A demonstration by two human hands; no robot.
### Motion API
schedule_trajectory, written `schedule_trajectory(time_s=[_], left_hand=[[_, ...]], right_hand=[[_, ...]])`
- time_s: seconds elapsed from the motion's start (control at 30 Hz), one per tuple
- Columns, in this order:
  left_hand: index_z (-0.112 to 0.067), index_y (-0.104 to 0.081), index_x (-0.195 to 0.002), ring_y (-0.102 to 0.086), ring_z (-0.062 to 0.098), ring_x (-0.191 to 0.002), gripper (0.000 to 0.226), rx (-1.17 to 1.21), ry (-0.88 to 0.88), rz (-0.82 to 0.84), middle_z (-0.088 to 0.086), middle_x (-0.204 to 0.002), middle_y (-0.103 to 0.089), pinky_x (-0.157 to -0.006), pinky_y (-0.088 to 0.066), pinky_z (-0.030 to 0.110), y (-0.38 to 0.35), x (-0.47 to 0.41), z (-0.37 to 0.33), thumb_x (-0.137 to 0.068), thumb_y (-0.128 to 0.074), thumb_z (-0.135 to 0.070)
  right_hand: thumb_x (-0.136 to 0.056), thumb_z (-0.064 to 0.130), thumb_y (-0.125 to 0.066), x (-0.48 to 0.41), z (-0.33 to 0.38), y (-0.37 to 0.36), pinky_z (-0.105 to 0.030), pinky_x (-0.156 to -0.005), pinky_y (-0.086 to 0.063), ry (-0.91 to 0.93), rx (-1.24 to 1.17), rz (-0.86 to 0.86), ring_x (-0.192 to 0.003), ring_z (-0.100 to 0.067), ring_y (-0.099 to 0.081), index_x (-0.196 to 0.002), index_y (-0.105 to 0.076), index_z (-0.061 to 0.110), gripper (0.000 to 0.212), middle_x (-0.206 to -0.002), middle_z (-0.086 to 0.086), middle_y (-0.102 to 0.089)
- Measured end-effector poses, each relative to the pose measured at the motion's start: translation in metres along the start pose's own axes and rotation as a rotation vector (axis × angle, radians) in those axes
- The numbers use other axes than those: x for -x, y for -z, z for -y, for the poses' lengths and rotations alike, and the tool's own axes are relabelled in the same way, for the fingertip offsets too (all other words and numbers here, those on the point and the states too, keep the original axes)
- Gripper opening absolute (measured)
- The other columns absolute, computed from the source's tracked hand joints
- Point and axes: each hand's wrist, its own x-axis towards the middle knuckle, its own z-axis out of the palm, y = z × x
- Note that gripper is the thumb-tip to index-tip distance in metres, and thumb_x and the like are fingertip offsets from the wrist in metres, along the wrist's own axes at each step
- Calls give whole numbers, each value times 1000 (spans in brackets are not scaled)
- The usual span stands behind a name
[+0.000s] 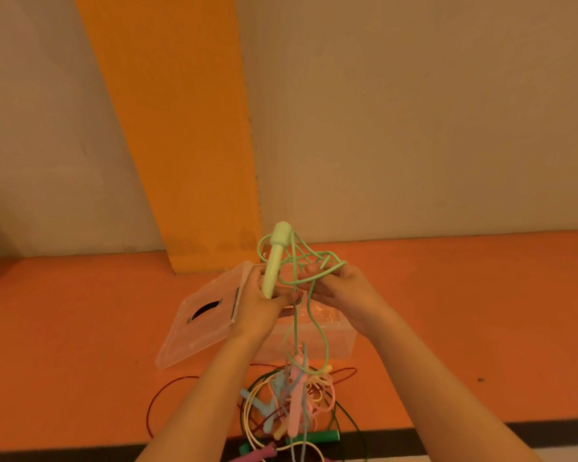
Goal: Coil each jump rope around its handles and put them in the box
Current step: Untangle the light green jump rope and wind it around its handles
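Your left hand [264, 303] grips the green handle [274, 258]; your right hand [342, 288] pinches its rope [326, 349]. Beneath them, it could snag the pile [294, 405].

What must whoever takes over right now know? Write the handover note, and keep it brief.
Left hand: grips the pale green handle upright.
Right hand: pinches loose loops of the green cord beside the handle.
The cord is tangled, not wound on the handle, and its tail hangs down into the pile of ropes on the floor.
The clear box stands open behind the hands, with its lid to the left.
Done: no coiled rope shows in the box.
Left: untangle and coil the green rope, box it, then do the rest of the pile.
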Motion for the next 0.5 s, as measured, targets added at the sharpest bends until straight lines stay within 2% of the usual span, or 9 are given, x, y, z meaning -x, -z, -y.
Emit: schedule_trajectory(time_s=[0.07,0.17,0.23,0.27,0.33,0.5], left_hand=[[-16,-47,-101,-70,24,-72,40,63,0,-31,23,-85,-68,-61,-59,33,0,-1,-2,-80,-67,12],[-15,-46,-101,-70,19,-67,38,182,3,-60,5,-71,-69,-61,-60,31,1,-3,-7,-82,-65,13],[-15,-46,-101,-70,19,-68,38,234,2,-76,4,-74,-69,-63,-60,32,2,-4,-11,-82,-64,13],[-16,-47,-100,-70,18,-67,38,257,0,-86,5,-74,-68,-62,-60,31,1,-4,-12,-83,-63,14],[-17,-47,-98,-69,16,-65,38,294,-4,-93,7,-76,-66,-60,-58,28,-1,-5,-16,-83,-61,14],[-18,-49,-101,-70,19,-68,39,350,-26,-70,13,-80,-65,-59,-56,25,-8,-5,-21,-83,-63,13]], right_hand=[[-92,8,-57,2,-4,3,-26,-79,-51,-35,106,55,-90,-17,-65,-89,-63,16,10,-93,-6,-67],[-91,12,-61,6,-13,8,-25,-77,-40,-133,329,130,-90,-13,-57,-90,-62,22,10,-91,-2,-62],[-91,9,-60,7,-22,10,-18,-73,-39,-193,419,177,-87,-11,-53,-92,-63,21,13,-89,0,-60],[-91,8,-60,8,-25,10,-13,-68,-40,-220,463,197,-87,-10,-55,-99,-64,18,13,-92,0,-63],[-90,12,-61,7,-35,8,-14,-62,-39,-261,563,204,-91,-11,-56,-120,-60,12,30,-107,-5,-65],[-87,19,-68,5,-67,-3,-16,-55,-40,-257,648,141,-71,-12,-52,-126,-49,18,44,-88,-2,-55]])
